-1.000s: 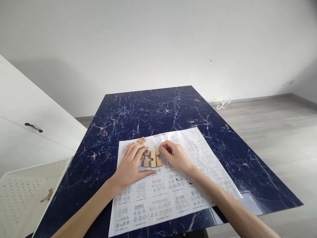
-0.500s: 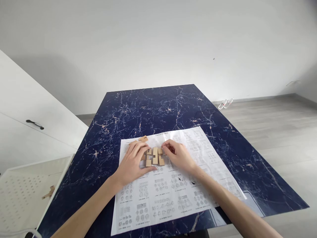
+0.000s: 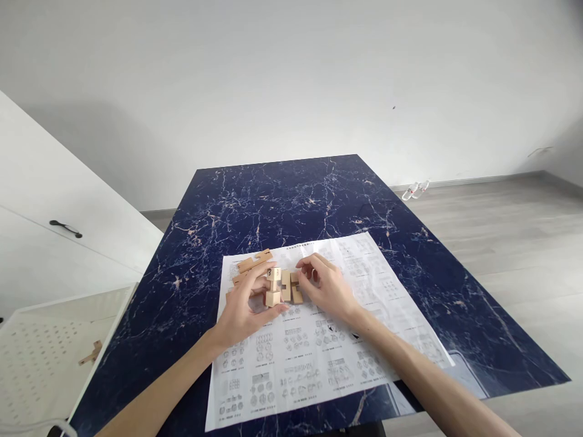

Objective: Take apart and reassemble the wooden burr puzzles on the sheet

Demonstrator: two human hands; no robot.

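My left hand [image 3: 243, 306] is closed on a notched wooden puzzle piece [image 3: 274, 286], gripped between thumb and fingers. Dark marks like a "3" show on the piece's upper end. Just right of it, more notched wooden puzzle pieces [image 3: 286, 285] stand close together on a printed sheet [image 3: 346, 376]. My right hand [image 3: 325, 282] rests beside the rightmost piece [image 3: 296, 294], fingers loosely curled with thumb and forefinger slightly apart. Whether its fingertips touch that piece I cannot tell. Behind my left hand lie several flat wooden pieces [image 3: 255, 260], partly hidden by the fingers.
The sheet covers the near part of a dark blue marbled table [image 3: 282, 200]. A dark flat object with a pale border [image 3: 467, 370] shows at the sheet's lower right. To the left are a white cabinet [image 3: 91, 194] and a perforated white surface [image 3: 40, 358] bearing a small wooden item [image 3: 91, 353].
My left hand has taken hold of the "3" piece and tilted it up, uncovering more of the flat wooden pieces behind. My right hand's fingers have shifted only slightly.
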